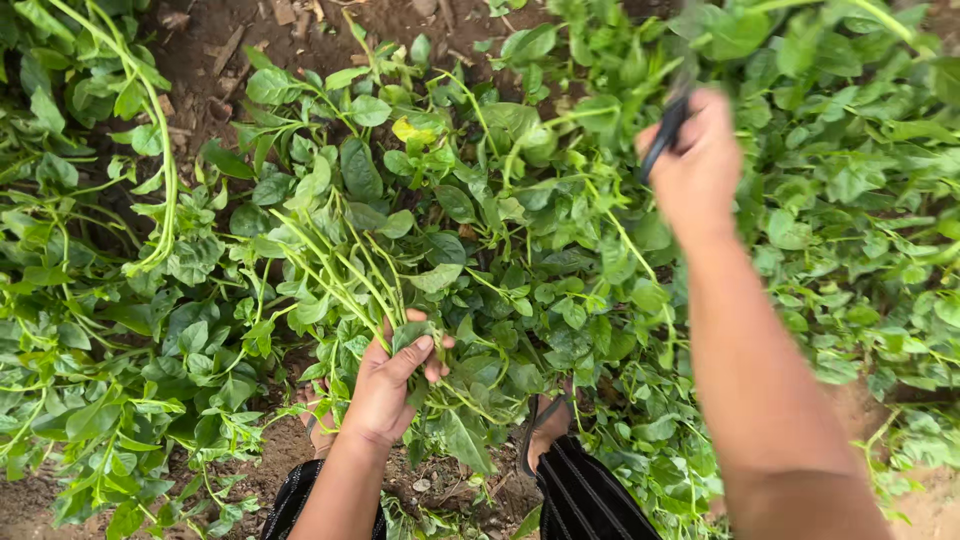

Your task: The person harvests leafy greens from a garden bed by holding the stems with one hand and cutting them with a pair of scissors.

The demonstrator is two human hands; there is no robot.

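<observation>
A bunch of green leafy stems (pixel 345 275) sits at the near middle of the scene, gathered in the left hand (pixel 393 380), whose fingers are curled tight around the stems' lower ends. Far to the right, the right hand (pixel 697 165) is closed on a dark-handled tool (pixel 665 130), raised among the leaves; its blade is blurred and cannot be made out. Leafy vines (pixel 850 200) spread all around over brown soil (pixel 240 50). Near the bottom edge, a foot in a dark sandal (pixel 545 425) shows beside dark striped clothing (pixel 590 500).
</observation>
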